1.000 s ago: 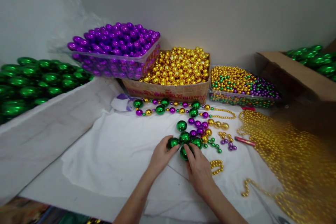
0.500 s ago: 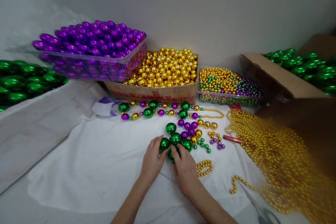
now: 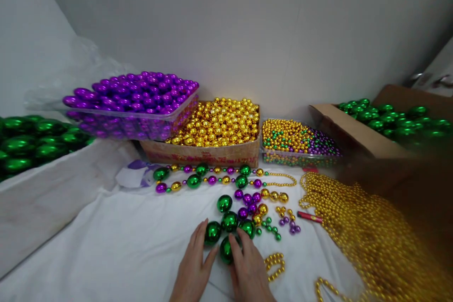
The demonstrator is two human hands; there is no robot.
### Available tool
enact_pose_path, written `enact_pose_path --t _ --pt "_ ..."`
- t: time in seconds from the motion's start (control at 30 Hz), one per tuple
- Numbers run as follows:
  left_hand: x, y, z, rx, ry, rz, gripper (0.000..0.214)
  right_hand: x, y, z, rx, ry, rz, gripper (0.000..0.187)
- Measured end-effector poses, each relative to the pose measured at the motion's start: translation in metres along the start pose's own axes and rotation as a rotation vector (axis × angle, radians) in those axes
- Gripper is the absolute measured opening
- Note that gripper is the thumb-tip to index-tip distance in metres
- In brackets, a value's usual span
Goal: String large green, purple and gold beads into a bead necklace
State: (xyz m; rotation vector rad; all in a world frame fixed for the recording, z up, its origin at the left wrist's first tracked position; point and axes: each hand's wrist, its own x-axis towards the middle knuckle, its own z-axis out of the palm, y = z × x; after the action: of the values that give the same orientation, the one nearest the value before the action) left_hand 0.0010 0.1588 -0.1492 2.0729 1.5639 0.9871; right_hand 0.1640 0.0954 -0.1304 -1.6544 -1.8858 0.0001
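Observation:
My left hand (image 3: 195,260) rests on the cloth with its fingers stretched out and its thumb apart, at the side of a large shiny green bead (image 3: 212,232). My right hand (image 3: 248,264) lies with fingers extended over the right side of another large green bead (image 3: 225,250), partly hiding it. More large green beads (image 3: 230,221) sit loosely around the fingertips. Beyond them lie purple beads (image 3: 252,208), gold beads (image 3: 274,196) and small green beads (image 3: 272,228). A short coil of gold bead string (image 3: 274,265) is just right of my right hand.
A finished-looking necklace (image 3: 194,180) lies behind the loose beads. Bins of purple beads (image 3: 141,96), gold beads (image 3: 219,122) and small mixed beads (image 3: 297,139) line the wall. Gold strands (image 3: 375,231) heap at right by a red tube (image 3: 309,217). Green beads fill boxes on both sides.
The view has tilted up, so everything sits lower in the picture. My hands have drawn slightly back from the green beads, and my left fingers have loosened from the left one.

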Motion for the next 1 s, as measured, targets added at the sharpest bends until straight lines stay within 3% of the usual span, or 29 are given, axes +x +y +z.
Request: enact_pose_path --t 0.2,0.37,0.47,0.6,0.73,0.87,1.0 --pt "-0.002 0.016 -0.019 -0.005 -0.053 -0.034 0.053 -0.008 0.001 -0.024 0.037 0.004 -0.013 0.069" --pt "-0.013 0.032 -0.048 0.011 -0.010 -0.060 0.048 -0.043 0.017 -0.059 0.118 0.007 -0.030 0.046" --pt "-0.022 0.034 -0.066 0.020 0.062 -0.099 0.043 -0.072 0.033 -0.080 0.164 -0.002 0.032 0.037" --pt "-0.032 0.041 -0.081 0.036 0.105 -0.123 0.038 -0.097 0.060 -0.110 0.180 0.003 0.219 0.025" --pt "-0.035 0.065 -0.080 -0.021 0.078 -0.112 0.033 -0.096 0.085 -0.140 0.150 0.126 0.382 0.021" --pt "-0.035 0.086 -0.073 -0.059 0.013 -0.024 0.029 -0.078 0.100 -0.164 0.116 0.245 0.391 0.019" --pt "-0.036 0.081 -0.079 -0.044 0.012 -0.024 0.029 -0.070 0.111 -0.180 0.073 0.317 0.415 0.019"
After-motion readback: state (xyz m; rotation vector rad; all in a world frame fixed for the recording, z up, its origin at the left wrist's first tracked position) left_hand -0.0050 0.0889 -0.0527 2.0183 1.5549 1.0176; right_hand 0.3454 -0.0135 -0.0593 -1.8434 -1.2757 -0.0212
